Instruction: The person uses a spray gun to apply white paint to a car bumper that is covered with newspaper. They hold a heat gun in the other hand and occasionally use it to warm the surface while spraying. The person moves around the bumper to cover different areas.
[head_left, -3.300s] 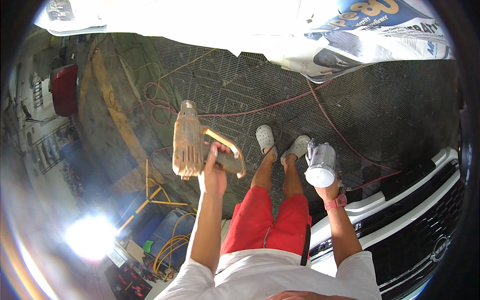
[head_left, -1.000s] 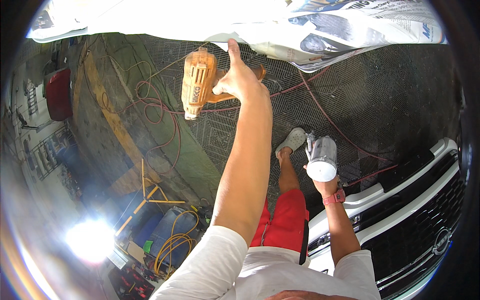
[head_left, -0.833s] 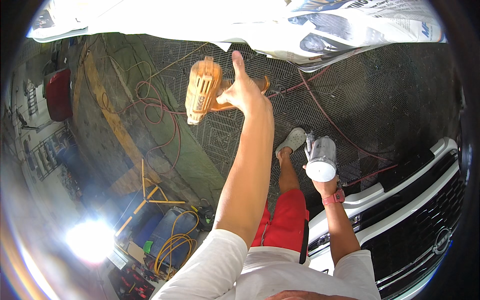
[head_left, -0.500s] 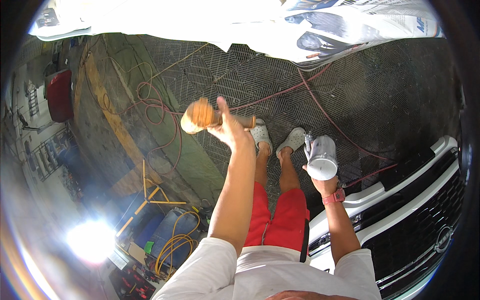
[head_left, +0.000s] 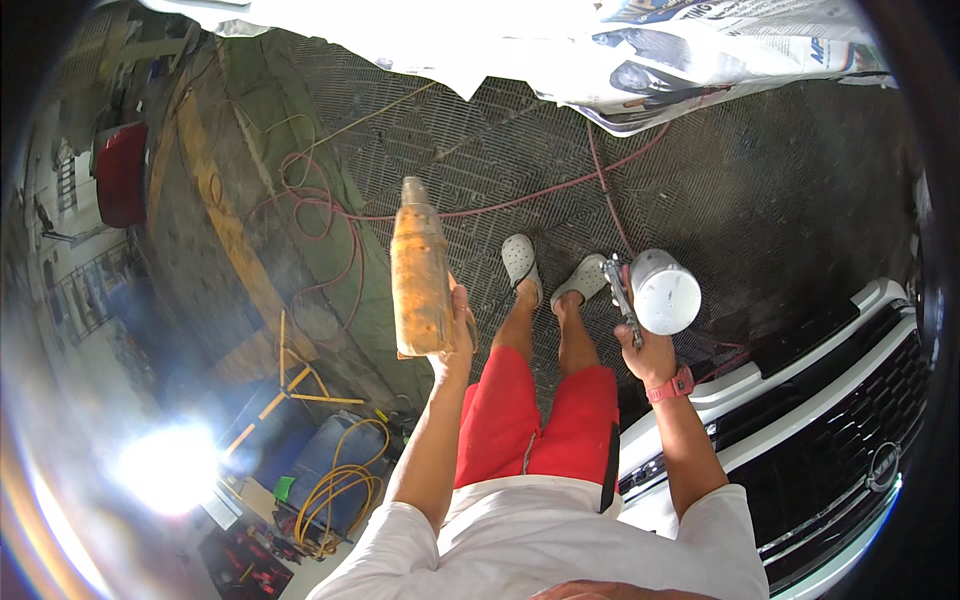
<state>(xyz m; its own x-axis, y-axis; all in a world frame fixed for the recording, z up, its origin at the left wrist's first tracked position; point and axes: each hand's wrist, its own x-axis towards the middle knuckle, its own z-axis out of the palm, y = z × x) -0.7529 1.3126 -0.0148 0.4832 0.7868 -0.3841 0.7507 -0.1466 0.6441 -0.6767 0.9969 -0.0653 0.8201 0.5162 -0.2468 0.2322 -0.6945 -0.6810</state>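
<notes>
My left hand (head_left: 457, 325) is closed around an orange-brown, stained, bottle-shaped object (head_left: 421, 285). It narrows to a greyish tip that points away from me; its exact kind is unclear. My right hand (head_left: 648, 352) grips a paint spray gun (head_left: 622, 295) by its handle. A grey cup with a round white lid (head_left: 668, 300) sits on the gun, tilted so the lid faces up toward me. Both things are held apart in the air, one on each side of my feet.
Ahead lies a large surface covered in white sheeting and printed paper (head_left: 690, 75). A white car front with a black grille (head_left: 840, 470) is close at my right. Red hose (head_left: 540, 200) crosses the grid floor. At left are a yellow stand (head_left: 290, 390), bright lamp (head_left: 168, 468) and coiled yellow hose (head_left: 340, 490).
The orange-brown object has swung from pointing left to pointing away from me, and my left hand has come nearer. My right hand has turned the spray gun, shifting its cup slightly right and farther away.
</notes>
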